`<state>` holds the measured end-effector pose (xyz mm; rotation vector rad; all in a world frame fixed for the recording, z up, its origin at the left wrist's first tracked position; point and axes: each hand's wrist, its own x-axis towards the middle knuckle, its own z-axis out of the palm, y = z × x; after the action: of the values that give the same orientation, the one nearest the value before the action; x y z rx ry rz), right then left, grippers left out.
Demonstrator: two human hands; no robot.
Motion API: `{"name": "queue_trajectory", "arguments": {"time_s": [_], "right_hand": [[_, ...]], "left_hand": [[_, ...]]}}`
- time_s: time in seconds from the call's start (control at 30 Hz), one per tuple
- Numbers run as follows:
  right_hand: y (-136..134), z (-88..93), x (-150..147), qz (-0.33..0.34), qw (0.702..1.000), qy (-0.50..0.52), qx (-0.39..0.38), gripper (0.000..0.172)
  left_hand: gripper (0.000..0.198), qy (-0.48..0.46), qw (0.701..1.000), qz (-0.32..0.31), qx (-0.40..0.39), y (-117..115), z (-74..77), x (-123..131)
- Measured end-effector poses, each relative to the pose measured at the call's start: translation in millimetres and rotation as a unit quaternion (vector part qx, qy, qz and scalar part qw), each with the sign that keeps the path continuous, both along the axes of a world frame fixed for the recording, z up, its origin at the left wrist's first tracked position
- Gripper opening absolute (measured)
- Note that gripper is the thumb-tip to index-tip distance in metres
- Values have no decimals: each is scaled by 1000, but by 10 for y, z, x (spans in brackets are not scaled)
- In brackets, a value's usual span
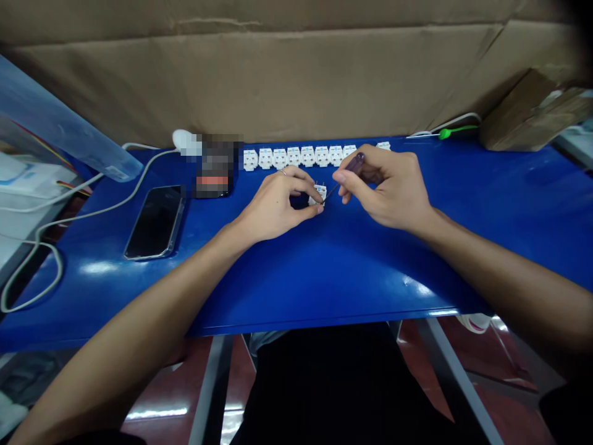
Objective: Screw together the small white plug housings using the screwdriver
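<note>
L hand (pixel 273 207) clamped on a small white plastic socket module (pixel 319 194), thumb & fingertips pinching it from either side, near the middle of the table; can't tell if the module touches the surface. R hand (pixel 384 188) also closed, thumb & fingers gripping a slim purple-handled screwdriver (pixel 354 164), thin shaft angled down-left w/ its tip at the module. Just beyond both hands, near the back edge of the glossy blue table top (pixel 417 259), a row of matching white socket modules (pixel 301 156) sits side by side. Toward the back-left corner: a blurred-out dark object (pixel 217 165), and nearer the left edge a black smartphone in a clear case (pixel 155 222), w/ a white cable (pixel 88 213) looping past it. Back-right corner: a green-handled tool (pixel 456 131) & a brown cardboard package (pixel 532 111). Tan cardboard sheet (pixel 278 80) stands along the back edge.
</note>
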<state>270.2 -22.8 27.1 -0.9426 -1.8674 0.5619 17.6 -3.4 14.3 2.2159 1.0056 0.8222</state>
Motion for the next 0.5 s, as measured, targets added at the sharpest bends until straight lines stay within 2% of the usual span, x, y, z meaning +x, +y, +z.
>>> {"name": "queue_trajectory", "arguments": {"time_s": [0.2,0.5], "right_hand": [[11,1,-11,10,1000,10,11,39],[-21,59,-10,44,999,7,19,41]], "left_hand": [[11,-18,999,-27,-42,60,-55,2],[11,15,996,-77,-33,28,34,-30]]}}
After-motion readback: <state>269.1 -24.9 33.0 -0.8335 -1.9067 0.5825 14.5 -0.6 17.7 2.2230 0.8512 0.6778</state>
